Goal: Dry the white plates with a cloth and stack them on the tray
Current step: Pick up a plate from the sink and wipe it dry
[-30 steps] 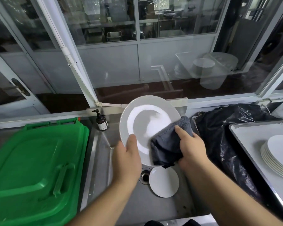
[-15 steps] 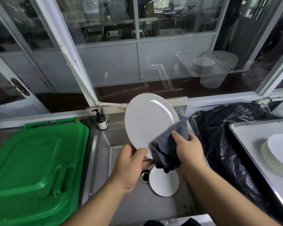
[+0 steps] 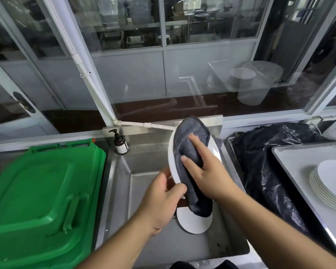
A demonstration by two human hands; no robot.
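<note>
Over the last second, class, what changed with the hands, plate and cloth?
The left hand turned the plate nearly edge-on and shifted its grip to the lower rim. The right hand slid the grey cloth up over the plate's face, fingers flat. The sink plate, tray stack and green bin stayed put.

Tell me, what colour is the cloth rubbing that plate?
Dark grey, a plush cloth spread over the white plate; the head view shows it.

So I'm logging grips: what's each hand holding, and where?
Left hand grips the white plate by its lower rim; right hand presses the grey cloth flat against it.
</note>
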